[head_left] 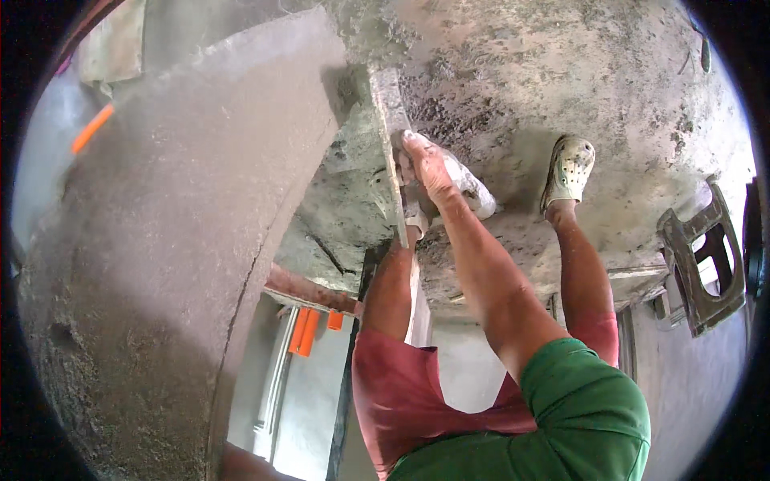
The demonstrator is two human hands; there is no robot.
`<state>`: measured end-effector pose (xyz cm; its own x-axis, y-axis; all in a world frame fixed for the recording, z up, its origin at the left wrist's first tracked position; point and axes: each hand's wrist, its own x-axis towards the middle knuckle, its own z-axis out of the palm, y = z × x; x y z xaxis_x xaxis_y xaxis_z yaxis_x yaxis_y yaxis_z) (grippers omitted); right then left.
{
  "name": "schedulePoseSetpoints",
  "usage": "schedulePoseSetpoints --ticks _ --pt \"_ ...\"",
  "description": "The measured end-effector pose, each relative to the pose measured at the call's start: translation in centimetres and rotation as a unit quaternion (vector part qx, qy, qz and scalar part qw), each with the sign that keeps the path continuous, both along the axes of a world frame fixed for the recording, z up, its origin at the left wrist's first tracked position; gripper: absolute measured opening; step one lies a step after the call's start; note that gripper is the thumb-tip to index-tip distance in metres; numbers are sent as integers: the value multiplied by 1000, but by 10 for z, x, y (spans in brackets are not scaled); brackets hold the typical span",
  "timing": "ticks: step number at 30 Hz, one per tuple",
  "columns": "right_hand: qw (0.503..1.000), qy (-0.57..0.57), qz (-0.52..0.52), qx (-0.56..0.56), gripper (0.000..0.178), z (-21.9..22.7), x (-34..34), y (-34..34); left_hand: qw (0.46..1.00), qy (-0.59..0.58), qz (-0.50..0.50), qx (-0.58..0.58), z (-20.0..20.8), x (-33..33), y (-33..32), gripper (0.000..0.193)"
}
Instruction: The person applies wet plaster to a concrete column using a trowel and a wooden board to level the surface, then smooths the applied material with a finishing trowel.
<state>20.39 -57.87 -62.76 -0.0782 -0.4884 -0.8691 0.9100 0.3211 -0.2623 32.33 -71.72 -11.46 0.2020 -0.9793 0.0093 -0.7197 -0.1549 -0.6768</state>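
My right hand (429,167) reaches down past my knees, its fingers closed around the edge of a long narrow board (391,128) smeared with grey cement. The board stands on edge, running away from me beside a thick grey concrete slab or wall face (184,176). Under my right wrist lies a whitish, cement-stained thing (475,191) whose kind I cannot make out. My left hand does not show; only a bit of skin, perhaps my left arm, appears at the lower left edge. Part of my left shoe (415,222) is hidden behind the board.
My right foot stands in a pale clog (569,170) on rough, cement-spattered ground (513,80). A dirty plastic stool (704,256) is at the right. Orange pipe pieces (303,330) show below the slab, another orange piece (92,128) at far left. A gap opens beside my left leg.
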Motion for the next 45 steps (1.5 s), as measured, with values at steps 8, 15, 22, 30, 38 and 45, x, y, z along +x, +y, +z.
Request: schedulePoseSetpoints --ticks 8,15,22,30,38,45 --pt "984 -155 -77 34 41 51 -5 -17 1000 2 -4 -9 2 -2 2 35" --pt "994 -7 63 -84 25 94 23 -7 1000 0 -3 -12 4 0 1 34" --pt "954 253 163 -13 34 39 9 -46 1000 17 -7 -6 -1 -3 -1 34" --pt "968 188 149 -71 26 89 23 -15 1000 13 -11 -15 8 0 -4 33" --pt "991 104 87 19 28 54 25 -38 999 40 11 -20 29 -9 0 33" --pt "874 417 223 -112 20 238 36 -17 875 469 83 -85 35 -17 4 18"
